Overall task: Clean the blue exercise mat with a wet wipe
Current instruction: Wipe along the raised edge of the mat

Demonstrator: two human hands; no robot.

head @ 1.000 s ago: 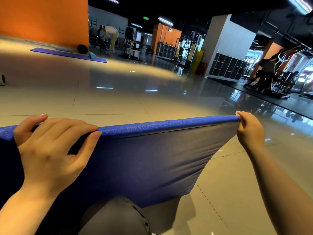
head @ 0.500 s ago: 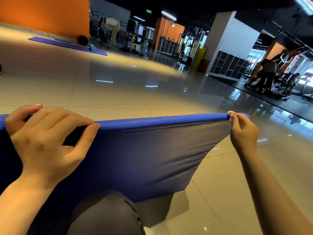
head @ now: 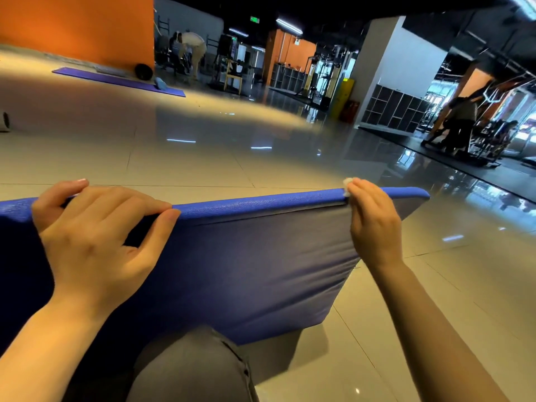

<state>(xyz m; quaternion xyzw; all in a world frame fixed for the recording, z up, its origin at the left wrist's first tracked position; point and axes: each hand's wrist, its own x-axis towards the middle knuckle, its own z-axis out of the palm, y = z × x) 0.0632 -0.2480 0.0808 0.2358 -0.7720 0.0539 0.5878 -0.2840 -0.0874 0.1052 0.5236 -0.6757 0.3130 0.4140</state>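
so the blue mat [head: 255, 256] is standing on edge on the floor, top edge running left-right; left hand [head: 95, 236] is gripping that edge, right hand [head: 374, 224] is pinching the wet wipe [head: 347, 185] on it; uncleaned edge probably lying leftward, toward the left hand

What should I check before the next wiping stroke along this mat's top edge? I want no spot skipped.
1. Left hand grips the top edge of the blue mat, steadying it: ok.
2. Wet wipe pinched in the right hand: ok.
3. Wipe touching the edge: ok.
4. Edge stretch between the hands unobstructed: ok.
5. Corner of the edge beyond the right hand already wiped: cannot tell.
6. Wipe still damp: cannot tell.
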